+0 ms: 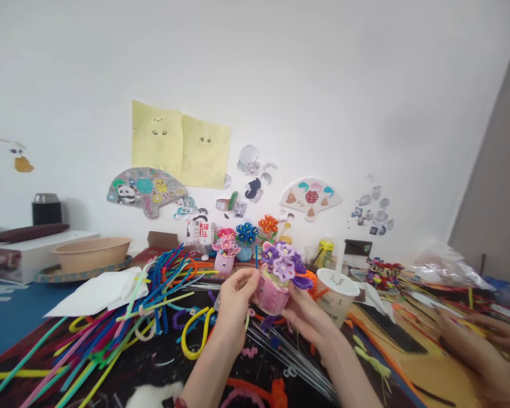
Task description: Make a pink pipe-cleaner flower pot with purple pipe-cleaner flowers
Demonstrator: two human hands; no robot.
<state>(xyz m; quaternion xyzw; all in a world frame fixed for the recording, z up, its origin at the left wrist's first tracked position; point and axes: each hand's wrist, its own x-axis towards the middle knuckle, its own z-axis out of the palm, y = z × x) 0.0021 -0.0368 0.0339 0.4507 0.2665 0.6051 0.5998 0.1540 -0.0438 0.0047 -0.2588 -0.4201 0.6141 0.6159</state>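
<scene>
Between my two hands is a small pink flower pot [273, 294] made of fuzzy pipe cleaners, tilted slightly. Purple and lilac pipe-cleaner flowers [284, 266] rise from its top. My left hand [238, 292] grips the left side, with thumb and fingertips close together at the rim. Around the lower right side curl the fingers of my right hand [308, 317], partly hidden behind the pot. A thin blue stem [256, 256] stands up just above my left fingertips; I cannot tell whether it is held. Below lie clear thin sticks [295, 357] on the dark tabletop.
A heap of coloured pipe cleaners [110, 334] spreads to the left, beside white paper [97, 292]. A lidded cup with a straw [338, 289] stands close to my right hand. Finished flower pots [224, 262] line the back. Another person's hands [471, 345] work at far right.
</scene>
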